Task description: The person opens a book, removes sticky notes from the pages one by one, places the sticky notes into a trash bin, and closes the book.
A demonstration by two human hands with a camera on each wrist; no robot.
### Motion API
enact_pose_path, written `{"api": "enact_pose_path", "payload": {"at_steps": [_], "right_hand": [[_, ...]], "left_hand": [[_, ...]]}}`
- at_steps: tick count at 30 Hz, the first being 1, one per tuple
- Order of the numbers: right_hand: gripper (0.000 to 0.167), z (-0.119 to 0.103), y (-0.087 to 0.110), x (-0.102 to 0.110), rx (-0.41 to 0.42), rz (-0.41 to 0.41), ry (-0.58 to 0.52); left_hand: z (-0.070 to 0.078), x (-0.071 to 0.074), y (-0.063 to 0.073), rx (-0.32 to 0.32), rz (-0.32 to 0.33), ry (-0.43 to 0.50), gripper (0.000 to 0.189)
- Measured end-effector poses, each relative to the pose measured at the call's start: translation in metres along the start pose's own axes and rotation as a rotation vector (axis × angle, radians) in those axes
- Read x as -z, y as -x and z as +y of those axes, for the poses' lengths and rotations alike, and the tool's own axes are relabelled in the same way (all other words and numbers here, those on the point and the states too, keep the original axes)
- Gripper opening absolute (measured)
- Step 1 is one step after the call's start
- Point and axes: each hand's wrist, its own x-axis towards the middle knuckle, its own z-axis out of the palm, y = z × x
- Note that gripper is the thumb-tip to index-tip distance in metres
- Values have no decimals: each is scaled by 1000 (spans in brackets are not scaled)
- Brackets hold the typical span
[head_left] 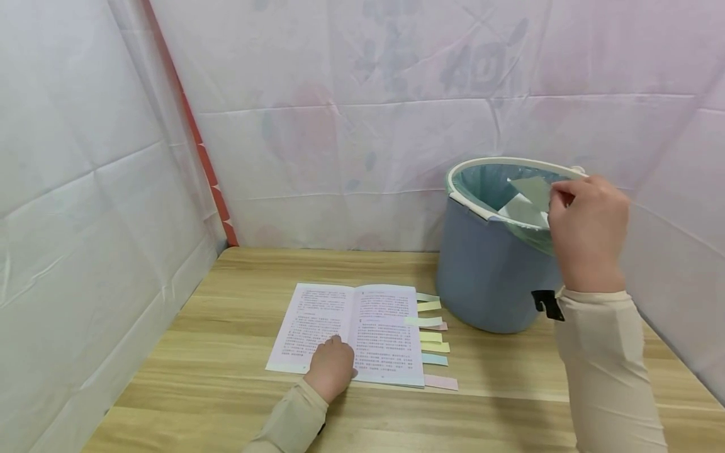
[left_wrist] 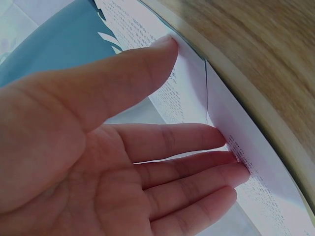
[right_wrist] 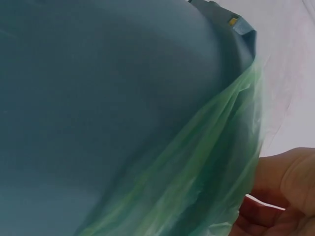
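Pale wood-grain bench (head_left: 198,352). Nearest: left hand (head_left: 331,368), fingers extended, resting on open white printed book (head_left: 387,336), coloured paper tabs (head_left: 434,359) along right edge. Farther: right hand (head_left: 591,229) pinching pale-green paper piece (head_left: 535,190), apparently over round blue-grey bin (head_left: 489,270) lined with green plastic. Whitish sheeting (head_left: 272,220) behind.

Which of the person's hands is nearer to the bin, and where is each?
Right. The right hand is close to the bin, pinching paper at its opening; the left hand is farther off, resting on the open book.
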Motion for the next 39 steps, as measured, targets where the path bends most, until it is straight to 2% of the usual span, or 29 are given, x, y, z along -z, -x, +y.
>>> {"api": "enact_pose_path", "payload": {"at_steps": [4, 7, 10, 13, 18, 21, 24, 28, 31, 39], "right_hand": [[23, 2, 0, 0, -59, -83, 19], [24, 1, 1, 0, -59, -73, 21], [23, -4, 3, 1, -7, -21, -1], [20, -12, 11, 0, 90, 40, -45], [14, -33, 29, -6, 352, 74, -122], [10, -46, 42, -14, 468, 78, -184], [15, -53, 55, -24, 547, 48, -242], [23, -51, 73, -44, 676, -105, -253], [25, -45, 89, -61, 723, -237, -235], [13, -19, 131, -101, 669, -610, -87]], "left_hand": [[0, 0, 1, -7, 7, -9, 37], [0, 1, 1, -14, 14, -21, 39], [0, 1, 2, -19, 19, -29, 41], [-1, 0, 2, -19, 22, -30, 40], [-2, -2, 1, -19, 18, -31, 39], [-3, -3, 1, -16, 14, -29, 39], [-3, -3, 2, -12, 8, -25, 39], [-3, -1, 2, -7, -3, -6, 39], [-2, -1, 1, -2, -12, 6, 39], [-3, -3, 0, 4, -12, -10, 40]]}}
